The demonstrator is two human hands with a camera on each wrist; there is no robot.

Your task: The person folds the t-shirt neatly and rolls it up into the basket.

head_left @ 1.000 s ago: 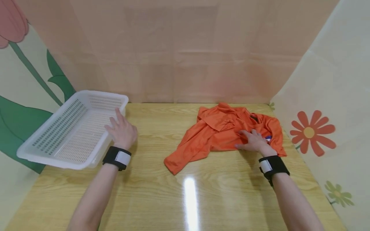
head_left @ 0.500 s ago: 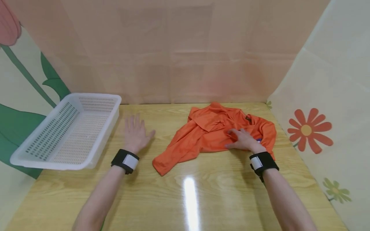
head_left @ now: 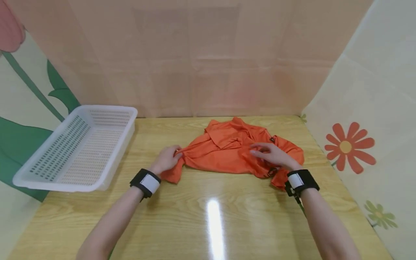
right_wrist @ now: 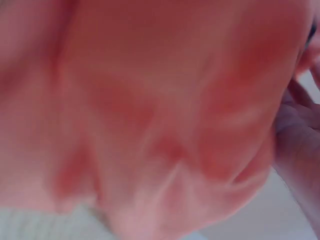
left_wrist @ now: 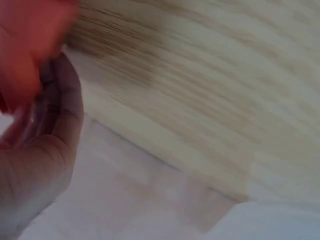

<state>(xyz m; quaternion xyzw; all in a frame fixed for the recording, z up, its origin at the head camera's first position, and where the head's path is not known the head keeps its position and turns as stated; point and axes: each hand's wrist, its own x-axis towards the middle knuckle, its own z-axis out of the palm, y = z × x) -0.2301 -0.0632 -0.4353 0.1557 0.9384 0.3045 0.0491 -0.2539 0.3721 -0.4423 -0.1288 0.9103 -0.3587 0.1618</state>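
Observation:
A crumpled orange long-sleeved shirt (head_left: pixel 221 155) lies across the table toward its far side. My left hand (head_left: pixel 167 159) pinches one sleeve, and the cuff end hangs below the fingers. In the left wrist view, curled fingers (left_wrist: pixel 67 90) hold the blurred orange cloth (left_wrist: pixel 25 55). At the other end of the shirt, my right hand (head_left: pixel 274 155) grips the fabric with bent fingers, and a loose part droops beneath the wrist. Cloth (right_wrist: pixel 165 110) fills most of the right wrist view, largely hiding the fingertips; the hand (right_wrist: pixel 300 135) shows at the right edge.
A white perforated plastic basket (head_left: pixel 113 159) stands on the left of the wood-grain table (head_left: pixel 182 216). A plain pinkish sheet (head_left: pixel 211 65) rises behind the table. Flower-printed sheets (head_left: pixel 360 90) border both sides.
My left hand has left the basket's side, moved right and taken hold of the sleeve. The right hand has gathered the shirt's right end, which is now bunched and shifted slightly left.

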